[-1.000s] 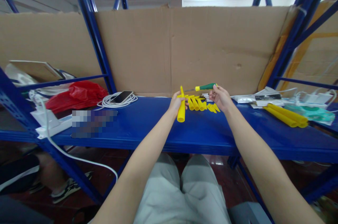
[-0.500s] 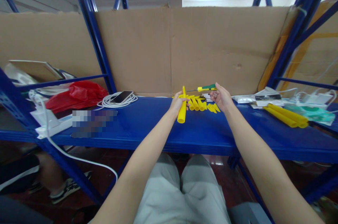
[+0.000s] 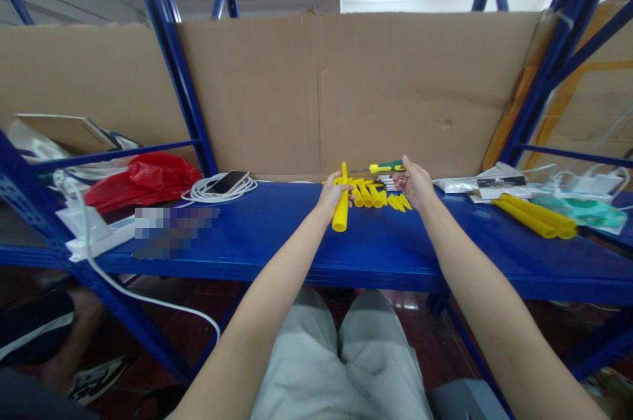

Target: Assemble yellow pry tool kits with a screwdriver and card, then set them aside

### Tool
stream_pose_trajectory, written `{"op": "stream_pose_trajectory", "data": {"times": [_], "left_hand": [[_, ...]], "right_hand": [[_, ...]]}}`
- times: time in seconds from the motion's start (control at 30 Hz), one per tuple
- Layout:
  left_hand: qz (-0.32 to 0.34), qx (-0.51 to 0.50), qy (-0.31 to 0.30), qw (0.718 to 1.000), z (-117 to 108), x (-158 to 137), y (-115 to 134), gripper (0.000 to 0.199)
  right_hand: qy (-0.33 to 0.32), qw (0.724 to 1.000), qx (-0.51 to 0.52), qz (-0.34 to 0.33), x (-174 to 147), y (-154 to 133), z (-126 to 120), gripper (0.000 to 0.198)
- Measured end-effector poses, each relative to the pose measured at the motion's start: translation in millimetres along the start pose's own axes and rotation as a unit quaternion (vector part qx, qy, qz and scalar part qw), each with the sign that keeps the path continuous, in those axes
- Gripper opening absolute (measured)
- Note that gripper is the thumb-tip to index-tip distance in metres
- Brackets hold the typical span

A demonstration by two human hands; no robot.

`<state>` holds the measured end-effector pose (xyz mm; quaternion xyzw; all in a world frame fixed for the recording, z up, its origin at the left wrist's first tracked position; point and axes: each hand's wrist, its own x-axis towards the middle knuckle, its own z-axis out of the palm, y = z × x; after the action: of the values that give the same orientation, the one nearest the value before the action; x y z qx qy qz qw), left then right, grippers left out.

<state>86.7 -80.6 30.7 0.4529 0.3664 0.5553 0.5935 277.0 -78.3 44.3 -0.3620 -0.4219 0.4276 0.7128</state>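
L hand (image 3: 332, 198) clamped on yellow tube (image 3: 340, 217), R hand (image 3: 415, 185) gripping screwdriver (image 3: 387, 166) (pointing twd tube), hands apart, arms (image 3: 279, 271) outstretched fwd.

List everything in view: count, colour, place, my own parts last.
Shelf: one, blue, across centre
Cut tube pieces: several, yellow, on shelf
Held tube: one, yellow, above shelf
Screwdriver: one, green-yellow, above shelf
Long tubes: at least two, yellow, right
Flat packets: several, white, right
Plastic packet: one, green, far right
Coiled cable: one, white, left
Smartphone: one, dark, on coiled cable
Plastic bag: one, red, left
Power strip: one, white, left
Cardboard: several, brown, behind shelf
Co-worker's shoe: one, black-white, lower left
Trousers: one pair, grey, bottom
Left hand: one, around held tube
Right hand: one, holding screwdriver
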Motion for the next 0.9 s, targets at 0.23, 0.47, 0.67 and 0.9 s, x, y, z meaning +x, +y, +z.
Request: {"op": "stream_pose_trajectory", "data": {"times": [0.23, 0.47, 0.67, 0.9], "left_hand": [[0.009, 0.021, 0.007, 1.000, 1.9, -3.0, 0.2, 0.060], [0.021, 0.012, -0.004, 1.000, 3.0, -0.5, -4.3, 0.057], [0.024, 0.026, -0.016, 0.999, 4.0, -1.5, -4.8, 0.064], [0.021, 0.010, -0.010, 1.000, 6.0, -4.1, -4.0, 0.063]], "right_hand": [[0.045, 0.999, 0.010, -0.013, 2.7, 4.0, 3.0, 0.035], [0.082, 0.996, 0.024, -0.039, 3.0, 6.9, 3.6, 0.030], [0.107, 0.993, 0.025, -0.046, 5.8, 8.7, 1.1, 0.031], [0.135, 0.990, 0.040, -0.010, 3.0, 6.4, 4.0, 0.025]]}}
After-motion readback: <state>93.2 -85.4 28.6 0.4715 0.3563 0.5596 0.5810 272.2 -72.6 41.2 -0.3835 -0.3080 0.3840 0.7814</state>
